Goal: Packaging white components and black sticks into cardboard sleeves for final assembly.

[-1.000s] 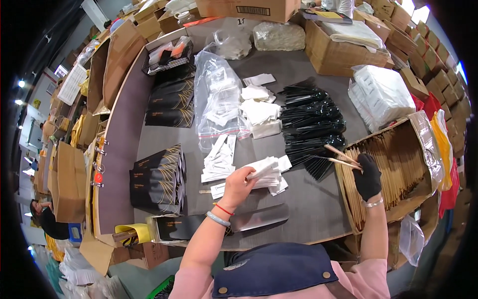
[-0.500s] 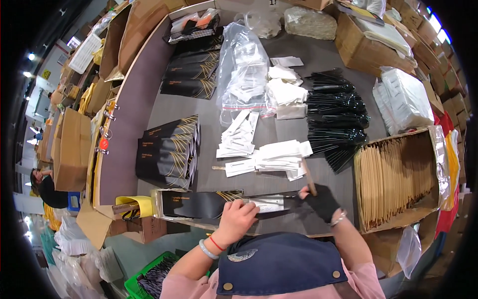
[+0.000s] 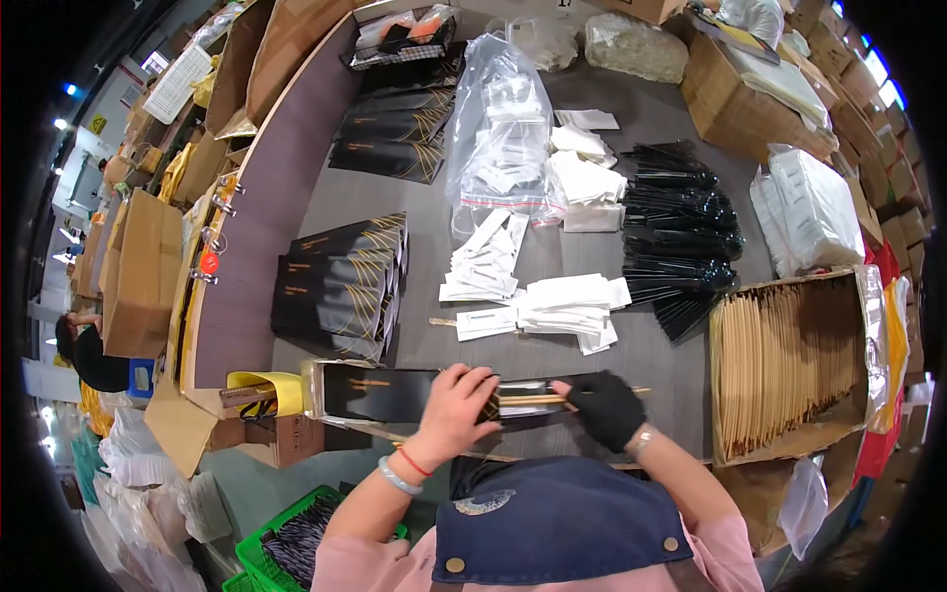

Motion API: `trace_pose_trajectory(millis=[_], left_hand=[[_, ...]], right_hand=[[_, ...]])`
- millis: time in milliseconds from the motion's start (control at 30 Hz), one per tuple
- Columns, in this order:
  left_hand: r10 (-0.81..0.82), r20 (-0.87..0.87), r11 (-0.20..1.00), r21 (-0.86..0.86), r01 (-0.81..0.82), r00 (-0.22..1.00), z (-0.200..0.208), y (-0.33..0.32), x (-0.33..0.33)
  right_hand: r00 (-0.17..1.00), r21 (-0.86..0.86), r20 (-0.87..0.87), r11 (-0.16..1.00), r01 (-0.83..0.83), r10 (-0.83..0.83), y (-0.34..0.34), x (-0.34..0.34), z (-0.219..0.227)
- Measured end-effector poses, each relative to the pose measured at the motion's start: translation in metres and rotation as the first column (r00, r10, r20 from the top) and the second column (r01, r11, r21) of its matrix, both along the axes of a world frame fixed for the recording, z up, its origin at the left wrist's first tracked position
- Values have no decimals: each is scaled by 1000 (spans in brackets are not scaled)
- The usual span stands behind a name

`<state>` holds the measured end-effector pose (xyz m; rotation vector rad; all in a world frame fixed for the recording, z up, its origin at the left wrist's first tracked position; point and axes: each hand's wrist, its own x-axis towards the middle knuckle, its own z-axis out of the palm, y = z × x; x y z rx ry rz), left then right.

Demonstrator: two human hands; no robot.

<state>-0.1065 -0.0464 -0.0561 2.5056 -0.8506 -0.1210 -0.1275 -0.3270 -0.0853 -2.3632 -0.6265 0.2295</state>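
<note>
Near the table's front edge lies a black paper sleeve with gold lines (image 3: 380, 393), on top of others in an open-ended tray (image 3: 314, 391). My left hand (image 3: 456, 409) grips this sleeve at its right end, thumb below and fingers over the top. In my right hand (image 3: 604, 407), which wears a black fingerless glove, is a pair of thin wooden chopsticks (image 3: 528, 400). They lie level, their left ends at the sleeve's mouth beside my left fingers, and their right ends show past the glove. Whether they are inside the sleeve is hidden by my left hand.
Beyond my hands lie white packets (image 3: 567, 306), a stack of black sleeves (image 3: 340, 286) and black wrapped utensils (image 3: 681, 242). At right stands a carton of tan sticks (image 3: 789, 365). A yellow holder (image 3: 281, 392) is at left, a green basket (image 3: 258, 553) below.
My right hand has swung the chopsticks from a steep tilt to level and brought them left against the sleeve's mouth. My left hand has shifted slightly left. The whole view has shifted a little.
</note>
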Motion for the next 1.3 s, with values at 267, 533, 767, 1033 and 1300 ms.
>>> trace_pose_trajectory(millis=[267,533,767,1033,1300], left_hand=[[-26,6,997,69,26,1000,4,-26,-2],[-170,126,979,132,154,977,8,-36,19],[-293,-113,907,279,314,949,75,-6,73],[398,118,912,58,-407,910,6,15,27],[543,-109,835,-29,-549,832,-27,0,-3]], right_hand=[[940,95,-117,938,332,-321,-10,-15,4],[989,64,79,990,124,-128,37,2,31],[962,-180,153,951,252,-226,-11,11,50],[953,-287,137,910,298,-269,-8,-2,66],[982,-371,88,910,188,-167,-4,2,74]])
